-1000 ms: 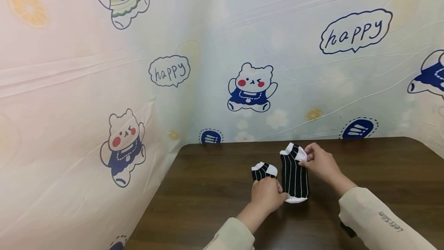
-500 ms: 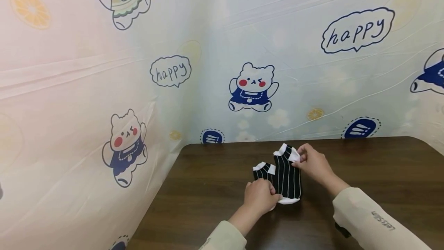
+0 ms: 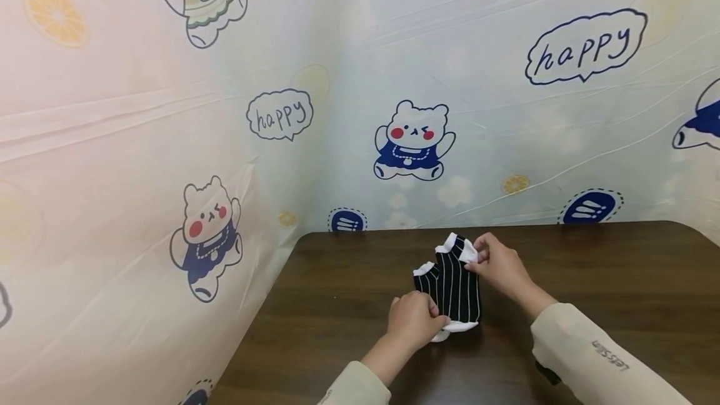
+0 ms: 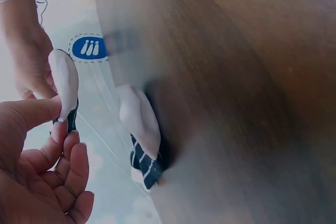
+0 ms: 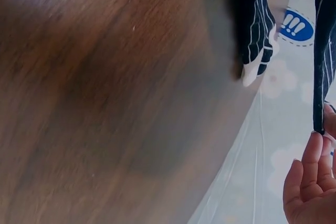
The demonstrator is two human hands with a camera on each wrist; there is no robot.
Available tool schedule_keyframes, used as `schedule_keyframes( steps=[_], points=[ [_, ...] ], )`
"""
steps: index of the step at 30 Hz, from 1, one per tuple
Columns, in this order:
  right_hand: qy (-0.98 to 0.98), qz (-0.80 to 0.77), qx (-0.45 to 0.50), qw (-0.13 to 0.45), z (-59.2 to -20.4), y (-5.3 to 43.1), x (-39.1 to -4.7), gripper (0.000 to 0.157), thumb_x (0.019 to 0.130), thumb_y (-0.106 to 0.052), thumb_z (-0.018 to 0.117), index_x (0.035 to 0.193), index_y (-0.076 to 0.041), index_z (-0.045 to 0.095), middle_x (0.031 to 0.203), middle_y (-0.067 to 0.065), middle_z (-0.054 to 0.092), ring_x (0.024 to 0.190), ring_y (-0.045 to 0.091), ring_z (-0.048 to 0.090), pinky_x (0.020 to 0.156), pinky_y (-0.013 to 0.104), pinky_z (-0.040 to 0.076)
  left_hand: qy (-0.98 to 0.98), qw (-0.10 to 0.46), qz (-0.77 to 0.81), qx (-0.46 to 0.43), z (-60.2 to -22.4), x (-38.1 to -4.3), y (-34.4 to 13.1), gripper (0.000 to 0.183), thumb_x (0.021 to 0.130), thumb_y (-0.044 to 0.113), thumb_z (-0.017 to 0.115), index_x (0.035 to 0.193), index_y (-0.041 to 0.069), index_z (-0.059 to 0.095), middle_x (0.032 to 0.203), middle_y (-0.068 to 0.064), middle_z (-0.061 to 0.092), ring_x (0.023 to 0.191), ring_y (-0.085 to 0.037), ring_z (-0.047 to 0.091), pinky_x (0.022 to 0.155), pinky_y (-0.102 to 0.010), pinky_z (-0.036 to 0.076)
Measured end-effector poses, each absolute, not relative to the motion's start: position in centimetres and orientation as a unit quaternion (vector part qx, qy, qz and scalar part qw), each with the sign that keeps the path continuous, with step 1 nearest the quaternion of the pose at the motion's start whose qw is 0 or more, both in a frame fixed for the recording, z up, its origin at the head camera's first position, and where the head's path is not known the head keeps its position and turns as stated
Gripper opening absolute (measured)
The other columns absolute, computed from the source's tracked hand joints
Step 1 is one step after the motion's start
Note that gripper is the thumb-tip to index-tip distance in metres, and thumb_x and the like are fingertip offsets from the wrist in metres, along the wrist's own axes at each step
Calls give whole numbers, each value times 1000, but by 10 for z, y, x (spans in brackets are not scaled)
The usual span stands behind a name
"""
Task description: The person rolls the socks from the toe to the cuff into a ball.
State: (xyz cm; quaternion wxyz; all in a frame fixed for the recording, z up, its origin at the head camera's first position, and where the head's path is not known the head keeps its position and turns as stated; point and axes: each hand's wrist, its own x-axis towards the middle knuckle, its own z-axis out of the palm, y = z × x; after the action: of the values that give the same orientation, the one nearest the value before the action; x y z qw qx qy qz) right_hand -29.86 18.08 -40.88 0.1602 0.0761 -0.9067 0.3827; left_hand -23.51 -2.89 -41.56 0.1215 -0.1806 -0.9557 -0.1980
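A black sock with white stripes (image 3: pixel 460 286) hangs stretched between both hands, held above the table. My left hand (image 3: pixel 413 320) pinches its white toe end; in the left wrist view thumb and fingers close on that white toe (image 4: pixel 64 80). My right hand (image 3: pixel 500 264) pinches the white heel patch near the cuff, at the far end. A second matching sock (image 3: pixel 425 281) lies on the table beneath and to the left, partly covered by the held sock and my left hand. Its white toe (image 4: pixel 139 119) shows in the left wrist view, apart from the held sock.
The dark brown wooden table (image 3: pixel 315 324) reaches back to a pale curtain (image 3: pixel 337 80) printed with bears and the word happy. The curtain also runs along the left side. A small dark item (image 3: pixel 547 372) shows under the right sleeve.
Both hands have moved left with the held sock. It was beside the second sock and now overlaps it in the head view. The grip on both ends stays the same.
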Motion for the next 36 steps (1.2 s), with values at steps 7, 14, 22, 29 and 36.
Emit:
schedule_keyframes(
  steps=[7,14,22,29,36],
  points=[
    [-905,388,82,156,-411,172,-301,38,75,-12,80,100,-5,52,75,0,67,68,17,61,66,42,45,-957,125,-193,-178,-418,-234,-35,32,72,35,80,59,21,55,60,14,45,57,-6,49,62,-28,36],
    [-905,390,88,144,-414,165,-304,38,76,-11,79,102,-5,52,78,2,67,70,18,62,66,42,46,-955,126,-202,-174,-414,-232,-42,32,73,33,81,59,20,55,58,14,47,56,-8,50,62,-28,36],
    [-902,397,95,141,-418,154,-308,38,76,-11,79,102,-6,52,77,1,67,69,17,62,65,42,46,-957,118,-211,-164,-416,-234,-52,31,73,32,81,59,20,56,57,14,47,56,-7,48,61,-28,35],
    [-904,398,89,125,-422,143,-310,38,76,-10,79,102,-6,52,77,1,65,69,17,61,65,41,47,-956,112,-222,-158,-420,-235,-63,30,74,31,81,59,19,57,56,14,47,55,-6,46,63,-29,35],
    [-904,403,83,113,-424,136,-311,38,77,-10,78,104,-6,52,78,2,65,69,18,60,65,40,47,-956,126,-211,-159,-423,-235,-69,29,73,32,80,59,19,57,57,14,49,56,-7,49,62,-30,36]
  ],
)
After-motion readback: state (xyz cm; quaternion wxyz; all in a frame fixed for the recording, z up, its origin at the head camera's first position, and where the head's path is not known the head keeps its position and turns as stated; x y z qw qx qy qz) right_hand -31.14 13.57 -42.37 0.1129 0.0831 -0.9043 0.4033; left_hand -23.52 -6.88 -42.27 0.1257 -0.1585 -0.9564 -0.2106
